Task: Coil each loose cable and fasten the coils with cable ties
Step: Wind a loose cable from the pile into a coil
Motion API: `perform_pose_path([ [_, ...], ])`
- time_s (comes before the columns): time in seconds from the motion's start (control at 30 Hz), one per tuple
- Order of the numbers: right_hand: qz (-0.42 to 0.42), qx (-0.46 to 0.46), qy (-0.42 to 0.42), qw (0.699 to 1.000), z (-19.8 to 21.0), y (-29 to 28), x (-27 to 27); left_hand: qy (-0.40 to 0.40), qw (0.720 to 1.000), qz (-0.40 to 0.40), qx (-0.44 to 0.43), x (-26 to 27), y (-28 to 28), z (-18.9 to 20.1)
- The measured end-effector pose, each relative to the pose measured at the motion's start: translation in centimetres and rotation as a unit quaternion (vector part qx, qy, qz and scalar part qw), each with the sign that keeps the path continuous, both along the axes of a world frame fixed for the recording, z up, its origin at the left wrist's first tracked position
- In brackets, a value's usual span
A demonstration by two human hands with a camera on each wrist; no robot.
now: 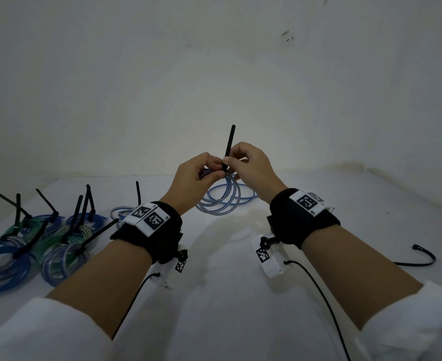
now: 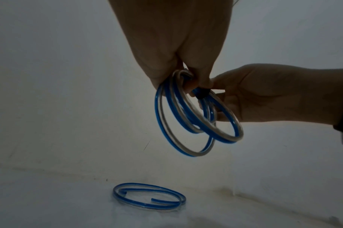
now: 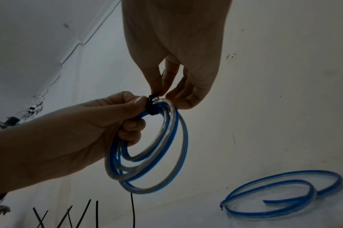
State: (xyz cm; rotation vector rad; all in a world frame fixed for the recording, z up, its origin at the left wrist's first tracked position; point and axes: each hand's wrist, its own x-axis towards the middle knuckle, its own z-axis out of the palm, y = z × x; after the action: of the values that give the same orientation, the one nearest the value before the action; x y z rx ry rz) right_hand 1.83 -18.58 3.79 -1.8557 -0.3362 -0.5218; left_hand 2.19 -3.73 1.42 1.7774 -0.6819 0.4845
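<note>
Left hand [image 1: 197,175]: raised above the middle of the white table [image 1: 227,256], fingers curled round the top of a blue-and-clear cable coil [image 1: 218,201], thumb and forefinger pinching it just beside the tie head. The coil hangs below the hand in several loops; whether its lowest loop touches the table cannot be told.

Right hand [image 1: 251,165]: just beside the left, fingertips touching it, thumb and forefinger pinching a black cable tie [image 1: 229,147] close above its head. The tie is wrapped round the coil's top strands; its free tail stands upright above both hands.

Loose cable [image 3: 279,195]: same blue-and-clear kind, lying flat on the table in a slack loop with both cut ends showing, under and just right of the held coil, toward the far edge.

Tied coils [image 1: 32,246]: a heap of blue, green and clear coils at the near left of the table, each with a black tie tail sticking up; one more small coil [image 1: 119,212] lies partly behind the left wrist.

Spare cable tie [image 1: 420,256]: black, curved, lying alone at the right side, well apart from the hands.

Open room: bare table surface between the forearms and near the front; the far edge meets a white wall [image 1: 214,74] close behind the hands.
</note>
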Motion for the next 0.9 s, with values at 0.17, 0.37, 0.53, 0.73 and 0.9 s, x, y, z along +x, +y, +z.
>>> perform_pose_path([
  [0.17,-0.013,0.027,0.003,1.0,-0.1,0.6,0.4,0.01,0.999,0.005,-0.032,-0.3,-0.1,0.2],
  [0.37,-0.023,0.071,0.042,0.996,-0.3,0.9,0.7,-0.015,1.0,0.005,0.003,-0.3,-0.1,0.6],
  [0.53,-0.042,0.103,0.093,0.989,-0.4,1.3,1.2,-0.053,0.997,0.013,0.058,-0.7,-0.2,0.3],
  [0.73,-0.003,0.112,0.11,0.988,0.0,1.2,1.1,0.036,0.999,0.007,-0.014,-0.7,0.4,0.1],
  [0.9,0.013,0.092,0.102,0.99,0.5,1.2,0.8,0.098,0.994,-0.003,-0.04,-0.2,0.1,0.1],
])
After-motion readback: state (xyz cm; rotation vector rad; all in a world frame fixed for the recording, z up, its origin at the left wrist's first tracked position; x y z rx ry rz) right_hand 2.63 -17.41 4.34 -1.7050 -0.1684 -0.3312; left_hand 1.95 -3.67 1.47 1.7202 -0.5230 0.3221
